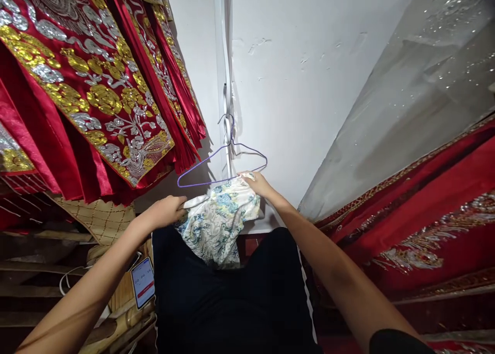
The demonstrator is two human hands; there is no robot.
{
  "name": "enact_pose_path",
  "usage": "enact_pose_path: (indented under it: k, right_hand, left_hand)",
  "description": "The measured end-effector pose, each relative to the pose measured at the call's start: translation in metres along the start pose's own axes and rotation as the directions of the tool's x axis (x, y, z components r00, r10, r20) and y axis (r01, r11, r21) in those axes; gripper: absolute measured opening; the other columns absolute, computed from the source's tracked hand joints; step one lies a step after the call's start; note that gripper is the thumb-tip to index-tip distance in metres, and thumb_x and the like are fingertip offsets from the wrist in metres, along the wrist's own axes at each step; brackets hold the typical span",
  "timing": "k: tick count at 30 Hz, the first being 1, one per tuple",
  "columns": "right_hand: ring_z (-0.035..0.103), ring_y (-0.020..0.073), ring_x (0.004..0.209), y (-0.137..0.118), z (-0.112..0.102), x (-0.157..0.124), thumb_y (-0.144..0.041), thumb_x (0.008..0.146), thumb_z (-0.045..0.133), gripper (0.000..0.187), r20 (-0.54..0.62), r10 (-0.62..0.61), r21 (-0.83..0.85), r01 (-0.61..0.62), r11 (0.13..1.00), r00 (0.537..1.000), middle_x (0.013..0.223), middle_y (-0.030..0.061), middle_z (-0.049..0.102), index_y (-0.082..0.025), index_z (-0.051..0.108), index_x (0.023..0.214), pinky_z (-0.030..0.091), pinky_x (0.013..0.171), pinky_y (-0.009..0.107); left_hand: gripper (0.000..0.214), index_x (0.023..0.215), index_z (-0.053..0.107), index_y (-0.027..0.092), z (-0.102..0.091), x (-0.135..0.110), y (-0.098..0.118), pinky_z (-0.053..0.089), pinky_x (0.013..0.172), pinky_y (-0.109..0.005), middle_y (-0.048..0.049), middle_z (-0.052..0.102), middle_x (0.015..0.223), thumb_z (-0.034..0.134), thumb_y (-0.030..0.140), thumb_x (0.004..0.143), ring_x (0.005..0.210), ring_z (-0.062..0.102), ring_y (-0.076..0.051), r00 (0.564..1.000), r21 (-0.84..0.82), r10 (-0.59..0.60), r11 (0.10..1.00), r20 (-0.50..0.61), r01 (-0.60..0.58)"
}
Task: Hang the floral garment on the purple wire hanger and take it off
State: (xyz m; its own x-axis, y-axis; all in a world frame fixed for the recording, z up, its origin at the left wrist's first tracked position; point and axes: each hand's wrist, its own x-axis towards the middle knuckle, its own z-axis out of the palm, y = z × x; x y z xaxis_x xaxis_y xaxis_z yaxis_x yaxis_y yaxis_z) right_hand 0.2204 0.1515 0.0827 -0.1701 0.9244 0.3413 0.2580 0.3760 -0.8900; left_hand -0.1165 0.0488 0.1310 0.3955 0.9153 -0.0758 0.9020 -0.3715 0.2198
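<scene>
A white garment with a blue and green floral print [222,214] is stretched between my two hands, its lower part resting over my lap. My left hand [167,211] is closed on its left edge. On the upper right edge, my right hand [257,182] pinches the cloth. Just beyond the garment hangs a purple wire hanger [211,160], its hook up by a white cable or strip on the wall. Neither hand touches the hanger. What kind of garment it is, I cannot make out from the bunched cloth.
Red robes with gold and silver sequins [112,85] hang at the left. At the right hang a sheer grey sparkling fabric [371,122] and red embroidered dresses [436,230]. A phone [142,282] showing a timer lies by my left thigh on wooden slats. A white wall [301,85] stands ahead.
</scene>
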Motion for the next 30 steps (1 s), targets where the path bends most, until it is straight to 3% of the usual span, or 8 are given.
enact_pose_path:
  k: [5,12,14,18,21,25,27,30]
  right_hand:
    - [0.062,0.0254,0.092,-0.006,-0.018,-0.035,-0.047,0.084,0.057,0.032,-0.005,-0.018,-0.114,0.017,0.993,1.000,0.091,0.0071,0.072,-0.017,0.069,0.087,0.047,0.086,0.036]
    - [0.061,0.0258,0.087,-0.032,-0.034,-0.062,-0.048,0.086,0.056,0.032,0.011,-0.019,-0.177,0.021,0.984,1.000,0.089,0.0064,0.070,-0.018,0.068,0.087,0.046,0.077,0.034]
    - [0.062,0.0258,0.090,-0.047,-0.030,-0.072,-0.047,0.087,0.055,0.032,0.113,-0.016,-0.110,0.028,0.994,0.994,0.091,0.0062,0.070,-0.019,0.068,0.090,0.046,0.079,0.034]
    - [0.059,0.0296,0.111,-0.076,-0.029,-0.095,-0.043,0.082,0.065,0.042,0.228,0.018,-0.118,0.009,0.993,0.973,0.122,0.0054,0.065,-0.027,0.065,0.121,0.045,0.092,0.038]
    - [0.059,0.0329,0.112,-0.080,-0.046,-0.103,-0.035,0.073,0.075,0.078,0.108,0.067,-0.222,-0.041,0.974,0.992,0.131,0.0081,0.061,-0.033,0.045,0.145,0.047,0.091,0.041]
    - [0.065,0.0282,0.085,-0.063,-0.087,-0.086,-0.032,0.075,0.070,0.099,-0.247,-0.007,-0.322,-0.076,0.944,0.969,0.102,0.0101,0.070,-0.022,0.016,0.158,0.051,0.081,0.043]
    - [0.065,0.0288,0.089,-0.055,-0.109,-0.071,-0.034,0.074,0.071,0.091,-0.340,-0.094,-0.403,-0.055,0.913,0.936,0.102,0.0119,0.070,-0.016,0.030,0.153,0.050,0.083,0.043]
    - [0.065,0.0295,0.093,-0.056,-0.137,-0.057,-0.041,0.072,0.074,0.054,-0.262,-0.132,-0.438,0.005,0.899,0.956,0.101,0.0129,0.071,-0.013,0.067,0.118,0.049,0.083,0.041]
  left_hand:
    - [0.015,0.081,0.060,0.022,-0.023,0.000,-0.012,0.042,0.071,-0.032,-0.0063,0.067,0.081,0.046,0.027,0.083,0.076,0.062,-0.023,0.996,-0.035,0.049,0.998,-0.072,-0.052]
    - [0.016,0.075,0.053,0.021,-0.060,0.014,0.030,0.045,0.081,-0.033,-0.0059,0.063,0.094,0.047,0.029,0.087,0.086,0.059,-0.023,0.891,-0.008,0.243,0.964,-0.384,-0.266]
    - [0.011,0.085,0.057,0.020,-0.062,0.027,0.040,0.046,0.083,-0.033,-0.0054,0.064,0.097,0.047,0.025,0.086,0.087,0.060,-0.022,0.859,-0.044,0.240,0.956,-0.452,-0.290]
    - [0.035,0.122,0.054,0.019,-0.057,0.058,0.040,0.047,0.089,-0.033,-0.0067,0.066,0.113,0.044,0.021,0.089,0.100,0.062,-0.022,0.814,-0.150,0.207,0.930,-0.542,-0.337]
    - [0.032,0.118,0.058,0.017,-0.052,0.073,0.031,0.046,0.094,-0.035,-0.0097,0.066,0.115,0.042,0.023,0.090,0.107,0.061,-0.024,0.821,-0.117,0.240,0.931,-0.518,-0.346]
    - [0.030,0.113,0.060,0.017,-0.049,0.077,0.030,0.046,0.093,-0.037,-0.0105,0.064,0.108,0.042,0.025,0.090,0.102,0.060,-0.025,0.822,-0.035,0.312,0.927,-0.476,-0.372]
    - [0.030,0.113,0.059,0.018,-0.049,0.076,0.032,0.046,0.091,-0.035,-0.0099,0.061,0.107,0.042,0.022,0.089,0.100,0.059,-0.024,0.815,-0.019,0.345,0.917,-0.466,-0.399]
    - [0.028,0.112,0.060,0.019,-0.046,0.073,0.028,0.045,0.092,-0.034,-0.0095,0.057,0.109,0.045,0.023,0.088,0.102,0.058,-0.023,0.813,-0.047,0.304,0.926,-0.496,-0.375]
